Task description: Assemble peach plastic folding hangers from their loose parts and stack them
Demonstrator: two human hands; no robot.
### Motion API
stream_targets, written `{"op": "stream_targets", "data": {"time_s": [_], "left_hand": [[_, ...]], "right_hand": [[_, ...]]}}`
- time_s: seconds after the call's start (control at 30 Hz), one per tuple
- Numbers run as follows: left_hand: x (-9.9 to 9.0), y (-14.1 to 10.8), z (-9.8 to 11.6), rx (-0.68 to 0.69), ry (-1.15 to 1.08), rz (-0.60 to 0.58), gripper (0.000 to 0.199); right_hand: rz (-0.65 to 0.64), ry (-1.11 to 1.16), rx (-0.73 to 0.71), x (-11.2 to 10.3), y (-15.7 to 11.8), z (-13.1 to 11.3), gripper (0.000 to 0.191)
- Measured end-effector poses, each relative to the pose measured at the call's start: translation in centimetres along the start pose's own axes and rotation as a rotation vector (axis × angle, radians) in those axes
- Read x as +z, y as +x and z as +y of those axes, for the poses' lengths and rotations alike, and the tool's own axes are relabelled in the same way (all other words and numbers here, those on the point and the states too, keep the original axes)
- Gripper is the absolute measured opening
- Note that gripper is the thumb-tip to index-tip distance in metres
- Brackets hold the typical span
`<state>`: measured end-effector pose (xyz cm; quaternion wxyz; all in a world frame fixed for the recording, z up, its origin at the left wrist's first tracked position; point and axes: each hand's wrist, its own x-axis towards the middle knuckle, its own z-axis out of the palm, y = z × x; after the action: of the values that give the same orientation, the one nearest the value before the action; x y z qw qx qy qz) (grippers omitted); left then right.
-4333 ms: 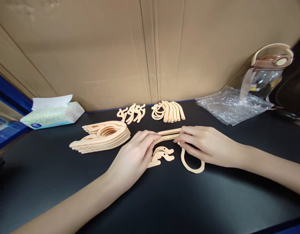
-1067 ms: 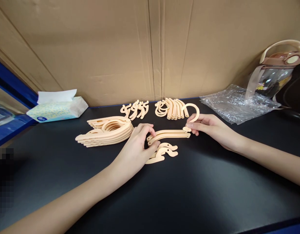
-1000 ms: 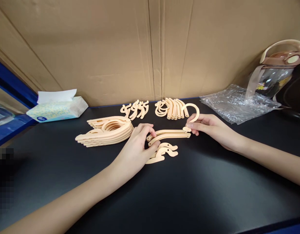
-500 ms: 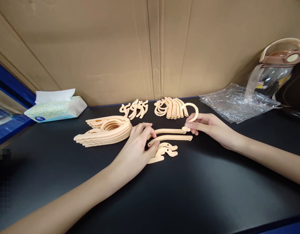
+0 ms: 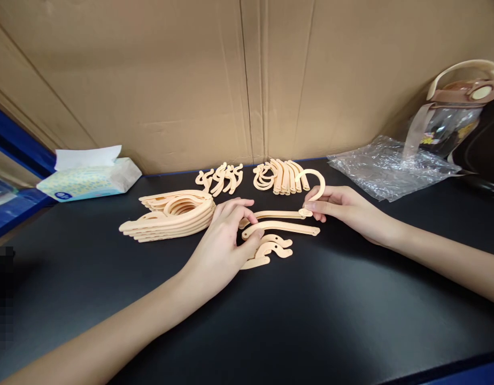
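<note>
Just now the near bar (image 5: 283, 228) changes place: about a second ago it lies close along the far bar (image 5: 279, 214); here its right end stands farther toward me, with a visible gap between. I judge that the two now read as separate parts, the hook (image 5: 322, 186) being matched with the far bar alone. My right hand (image 5: 343, 206) is closed in a pinch on the hook's lower end, unchanged, and the flat foot overlaps the far bar's right end; contact cannot be told. My left hand (image 5: 231, 230) is half open, thumb and forefinger apart about the near bar's left end; whether they grip, I cannot tell.

Count: one hook in hand; two bars between my hands; two curved pieces (image 5: 285, 251) just nearer me on the surface (image 5: 295, 321); one layered stack (image 5: 178, 227) at left, its layers about five or six. Behind lie three overlapping groups: small curved pieces (image 5: 220, 182), hooks (image 5: 265, 187) and bars (image 5: 287, 179), each too crowded for certain counting.
</note>
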<state>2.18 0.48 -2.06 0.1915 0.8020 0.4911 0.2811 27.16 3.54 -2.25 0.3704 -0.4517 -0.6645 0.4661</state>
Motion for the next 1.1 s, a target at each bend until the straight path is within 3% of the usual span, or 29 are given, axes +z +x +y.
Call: {"op": "stream_targets", "data": {"time_s": [0.5, 0.83, 1.1], "left_hand": [[-0.34, 0.77, 0.34, -0.172, -0.526, -0.016, 0.017], [-0.54, 0.74, 0.64, -0.226, -0.552, 0.031, 0.025], [-0.54, 0.69, 1.02, -0.177, -0.556, 0.107, 0.022]], "right_hand": [[-0.007, 0.006, 0.011, 0.03, -0.07, -0.06, 0.018], [-0.017, -0.011, 0.012, -0.04, -0.13, -0.12, 0.021], [-0.033, -0.026, 0.001, -0.07, -0.03, -0.05, 0.02]]}}
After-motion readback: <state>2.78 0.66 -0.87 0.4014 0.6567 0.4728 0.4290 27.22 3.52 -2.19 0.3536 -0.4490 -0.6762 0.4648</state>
